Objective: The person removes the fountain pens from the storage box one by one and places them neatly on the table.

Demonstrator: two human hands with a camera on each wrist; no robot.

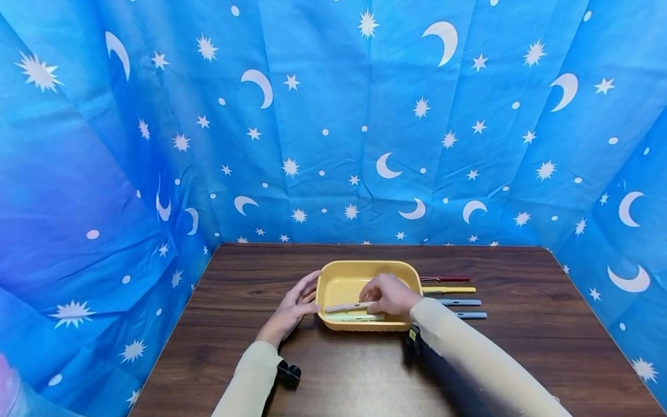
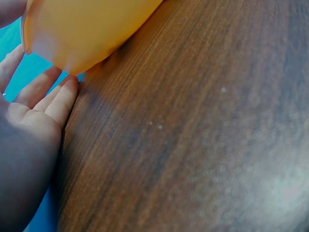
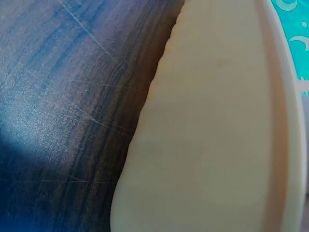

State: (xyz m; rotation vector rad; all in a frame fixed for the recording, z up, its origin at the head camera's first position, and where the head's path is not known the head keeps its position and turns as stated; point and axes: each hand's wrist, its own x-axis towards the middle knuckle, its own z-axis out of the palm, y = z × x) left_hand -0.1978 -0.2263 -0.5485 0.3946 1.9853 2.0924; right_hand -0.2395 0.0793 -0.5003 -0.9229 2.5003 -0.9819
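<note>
A yellow plastic basket (image 1: 367, 326) stands on the table. Inside, along its near wall, lies a light green pen (image 1: 354, 317). Just above that pen, my right hand (image 1: 388, 294) reaches over the basket and pinches the right end of a pale pinkish-white pen (image 1: 344, 307). My left hand (image 1: 292, 304) rests against the basket's left end, thumb near the front corner and fingers spread along the outer wall. The left wrist view shows these fingers (image 2: 63, 101) nearly straight beside the wall. In the right wrist view the basket's outer side (image 3: 212, 116) fills the middle.
Right of the basket, several pens lie in a column: a dark red pen (image 1: 453, 278), a yellow pen (image 1: 453, 289) and bluish pens (image 1: 471, 315) nearer me. The brown wooden table (image 1: 344, 376) ends at a blue curtain (image 1: 333, 145) with moons and stars.
</note>
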